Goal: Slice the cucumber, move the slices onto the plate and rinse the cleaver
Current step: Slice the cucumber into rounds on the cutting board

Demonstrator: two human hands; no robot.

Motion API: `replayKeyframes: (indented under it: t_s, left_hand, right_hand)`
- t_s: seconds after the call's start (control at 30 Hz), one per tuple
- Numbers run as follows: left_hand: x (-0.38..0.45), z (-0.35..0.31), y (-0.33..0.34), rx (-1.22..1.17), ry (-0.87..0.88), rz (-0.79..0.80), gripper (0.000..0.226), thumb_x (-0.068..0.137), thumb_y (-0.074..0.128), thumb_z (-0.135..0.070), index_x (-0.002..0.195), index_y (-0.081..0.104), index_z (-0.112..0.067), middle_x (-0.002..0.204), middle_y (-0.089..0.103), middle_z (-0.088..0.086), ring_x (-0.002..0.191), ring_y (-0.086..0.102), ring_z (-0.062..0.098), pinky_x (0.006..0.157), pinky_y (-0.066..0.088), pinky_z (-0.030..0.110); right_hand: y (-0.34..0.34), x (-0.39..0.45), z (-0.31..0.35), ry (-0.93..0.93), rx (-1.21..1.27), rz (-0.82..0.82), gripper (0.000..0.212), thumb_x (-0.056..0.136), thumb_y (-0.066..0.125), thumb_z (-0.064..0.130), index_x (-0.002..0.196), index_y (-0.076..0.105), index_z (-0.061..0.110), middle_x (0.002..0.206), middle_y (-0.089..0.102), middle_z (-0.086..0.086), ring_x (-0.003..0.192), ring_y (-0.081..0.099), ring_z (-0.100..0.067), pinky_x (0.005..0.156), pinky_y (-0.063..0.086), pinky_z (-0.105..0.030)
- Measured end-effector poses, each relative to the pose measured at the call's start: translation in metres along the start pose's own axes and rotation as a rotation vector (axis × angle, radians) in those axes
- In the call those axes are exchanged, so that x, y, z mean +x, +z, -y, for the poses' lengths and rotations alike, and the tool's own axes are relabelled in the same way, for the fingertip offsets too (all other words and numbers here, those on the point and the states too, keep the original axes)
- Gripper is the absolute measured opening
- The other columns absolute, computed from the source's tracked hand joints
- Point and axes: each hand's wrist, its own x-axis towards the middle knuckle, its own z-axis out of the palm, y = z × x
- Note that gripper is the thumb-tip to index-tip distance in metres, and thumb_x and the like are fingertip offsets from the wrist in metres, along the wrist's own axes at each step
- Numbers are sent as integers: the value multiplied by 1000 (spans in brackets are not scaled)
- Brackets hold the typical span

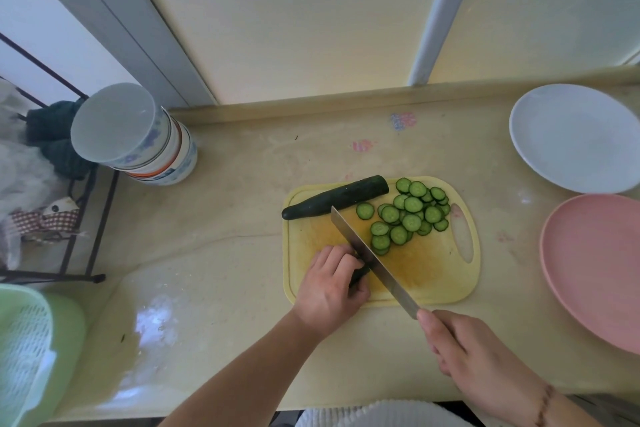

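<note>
A yellow cutting board lies on the counter. A dark green cucumber half rests along its far left edge. Several round cucumber slices are piled at the board's far right. My left hand presses a short cucumber piece onto the board; the piece is mostly hidden under my fingers. My right hand grips the handle of the cleaver, whose blade stands edge-down right against my left fingers. A white plate sits at the far right, a pink plate nearer.
A stack of bowls stands upside down at the back left. A black wire rack with cloths is at the left edge. A green strainer basket sits at the near left. The wall runs behind the counter.
</note>
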Motion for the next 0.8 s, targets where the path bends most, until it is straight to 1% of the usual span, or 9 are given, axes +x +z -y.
replayKeyframes:
  t_s: [0.13,0.27,0.37,0.47,0.6,0.73,0.8]
  left_hand:
    - [0,-1,0,3,-13,3,18,78,70,-14,91,59,-7,99,60,7,89,56,23,75,52,35]
    - [0,-1,0,4,-3,9,16,78,70,-12,90,60,-6,99,61,9,87,57,25,74,52,37]
    - [-1,0,1,6,-2,20,15,79,70,-11,90,62,-5,101,62,9,88,59,26,74,53,38]
    - [0,-1,-1,6,-20,23,16,78,70,-13,91,64,-4,100,62,9,89,59,26,75,53,37]
    - [1,-1,-4,1,-42,30,19,80,68,-17,94,62,-6,102,61,9,90,58,24,78,52,34]
    - [0,-3,-3,8,-52,19,20,77,71,-15,92,62,-5,101,61,8,90,57,23,77,52,34]
    - [0,-3,-2,7,-58,18,20,77,72,-14,91,61,-6,101,61,7,90,57,23,77,53,34]
  right_hand:
    - [1,1,2,2,-18,4,76,69,22,91,63,37,18,53,36,5,49,32,-9,52,31,-30]
    - [6,4,7,21,-78,1,62,79,22,75,63,40,18,53,41,2,48,37,-7,55,38,-31]
    - [12,12,8,46,-108,24,61,80,20,71,65,44,17,54,45,1,49,41,-6,56,42,-30]
    - [12,17,6,56,-88,32,58,82,23,68,64,42,17,53,42,5,47,37,-5,55,38,-26]
    - [8,16,5,45,-59,36,59,82,25,70,64,40,16,52,38,5,46,34,-8,54,35,-29]
    - [6,8,8,41,0,27,57,80,29,71,64,39,17,51,36,6,47,32,-9,51,32,-27]
    - [5,5,8,25,17,21,57,80,30,71,64,39,17,52,35,6,48,32,-10,51,32,-28]
